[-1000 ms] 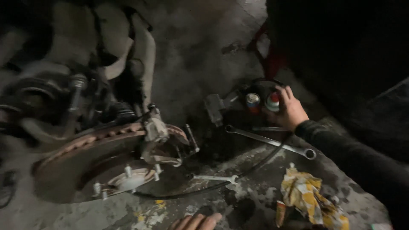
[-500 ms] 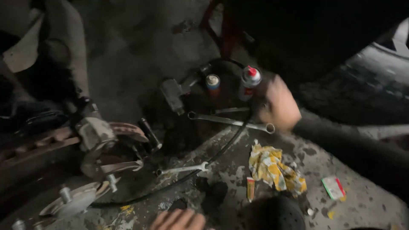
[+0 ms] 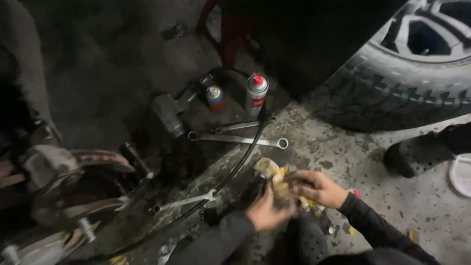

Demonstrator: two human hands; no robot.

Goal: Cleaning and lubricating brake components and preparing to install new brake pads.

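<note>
**Both hands on a crumpled rag over the garage floor**

Nearest to us, our left hand (image 3: pixel 265 212) and right hand (image 3: pixel 316 188) close together on a crumpled yellow patterned rag (image 3: pixel 275 177); each grip is curled tight around the cloth, which sits bunched between the palms just above the stained concrete floor (image 3: pixel 373 162). Just left of the hands, a small silver wrench (image 3: pixel 185 201) lies on the floor, touching a thin black hose (image 3: pixel 235 169) that runs diagonally past it. Further left we see a rusty brake disc (image 3: pixel 93 162). Beyond the hands lies a long silver combination spanner (image 3: pixel 238 139), with a shorter one beside it. Behind these stand two spray cans, one with a red cap (image 3: pixel 256 93) and a shorter one with a white top (image 3: pixel 215 98). Farthest right, a black knobbly tyre (image 3: pixel 402 93) rests on the floor.
</note>
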